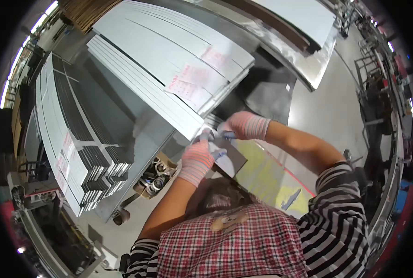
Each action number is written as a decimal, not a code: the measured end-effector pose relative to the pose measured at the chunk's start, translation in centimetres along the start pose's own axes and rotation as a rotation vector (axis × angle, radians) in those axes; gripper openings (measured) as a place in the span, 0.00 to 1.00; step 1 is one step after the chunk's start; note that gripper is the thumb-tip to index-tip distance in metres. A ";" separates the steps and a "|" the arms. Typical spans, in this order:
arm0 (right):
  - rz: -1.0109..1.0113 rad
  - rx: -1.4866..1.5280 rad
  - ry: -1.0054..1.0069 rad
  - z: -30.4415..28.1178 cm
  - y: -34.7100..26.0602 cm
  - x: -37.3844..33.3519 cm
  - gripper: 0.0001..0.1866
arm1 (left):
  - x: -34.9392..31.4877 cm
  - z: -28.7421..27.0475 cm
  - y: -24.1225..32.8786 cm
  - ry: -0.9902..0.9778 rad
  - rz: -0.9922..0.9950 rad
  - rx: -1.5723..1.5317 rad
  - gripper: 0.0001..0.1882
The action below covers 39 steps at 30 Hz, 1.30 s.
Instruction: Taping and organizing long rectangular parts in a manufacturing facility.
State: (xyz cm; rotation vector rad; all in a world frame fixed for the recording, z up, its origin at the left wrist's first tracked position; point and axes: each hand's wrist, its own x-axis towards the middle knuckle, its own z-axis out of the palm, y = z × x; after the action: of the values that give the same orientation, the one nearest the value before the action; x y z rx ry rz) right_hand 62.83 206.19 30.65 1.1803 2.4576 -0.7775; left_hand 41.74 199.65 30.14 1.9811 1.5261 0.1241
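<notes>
My left hand (pixel 198 159), in a pink-and-grey striped work glove, is closed near the end of a long white strip (pixel 191 128). My right hand (pixel 244 126), gloved alike, is closed just beside it, fingertips turned in toward the left hand. Something small and pale between the two hands is too blurred to name. Under them is a flat piece (pixel 232 161), part white and part dark brown. A stack of long white panels (pixel 169 44) lies ahead, with sheets bearing red print (pixel 192 81) on top.
At the left stands another strapped stack of white panels (pixel 53 125) with dark edges. An open cardboard box (pixel 156 176) of tape rolls is on the floor by my left arm. A yellow-green board (pixel 262 173) lies below my right forearm. A large white panel (pixel 304 18) rests far right.
</notes>
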 end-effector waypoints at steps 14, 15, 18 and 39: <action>0.168 0.166 0.144 3.9 0.3 3.9 0.13 | 0.2 -0.2 -3.1 0.019 0.171 -0.246 0.29; 0.175 0.171 0.169 4.5 0.9 4.8 0.13 | 0.5 0.2 -2.6 0.021 0.190 -0.225 0.29; 0.399 -0.077 0.114 9.9 3.0 8.3 0.13 | 0.6 1.2 -1.7 0.121 0.278 -0.233 0.25; 0.146 0.800 0.763 18.8 3.4 -12.1 0.08 | -9.9 10.0 1.2 0.300 -0.493 -1.570 0.45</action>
State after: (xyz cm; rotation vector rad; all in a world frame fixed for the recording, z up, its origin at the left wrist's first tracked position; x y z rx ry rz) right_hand 73.73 189.29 20.19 2.2557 2.6010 -1.5811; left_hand 43.84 186.40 25.68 0.3437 1.2666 1.0517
